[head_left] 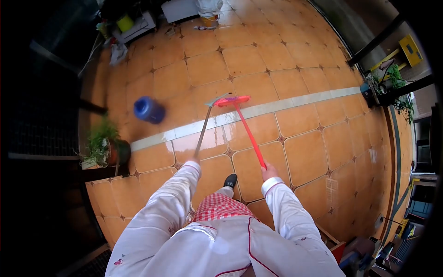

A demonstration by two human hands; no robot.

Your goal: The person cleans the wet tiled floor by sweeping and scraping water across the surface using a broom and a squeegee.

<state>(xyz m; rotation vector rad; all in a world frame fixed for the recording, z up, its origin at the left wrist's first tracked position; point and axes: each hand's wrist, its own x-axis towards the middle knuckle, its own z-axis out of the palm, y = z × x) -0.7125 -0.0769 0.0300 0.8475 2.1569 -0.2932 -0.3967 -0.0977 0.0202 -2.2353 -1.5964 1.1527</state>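
Note:
My left hand point(194, 162) is closed around the thin greyish handle of what looks like a squeegee point(204, 129), with a pale green head. In my right hand point(268, 172) I grip the red handle of a broom point(249, 131). The broom's red head, with some purple showing, meets the squeegee's head near the white tile strip. Both tools slant away from me and their heads are side by side; whether they press on each other I cannot tell.
Orange tiles point(256, 157) look wet and shiny, crossed by a white tile strip point(300, 99). A blue plastic jug point(148, 110) is at the left. Potted plants point(104, 143) flank the strip. A bucket point(210, 21) stands at the back. My shoe point(230, 180) is on the tiles.

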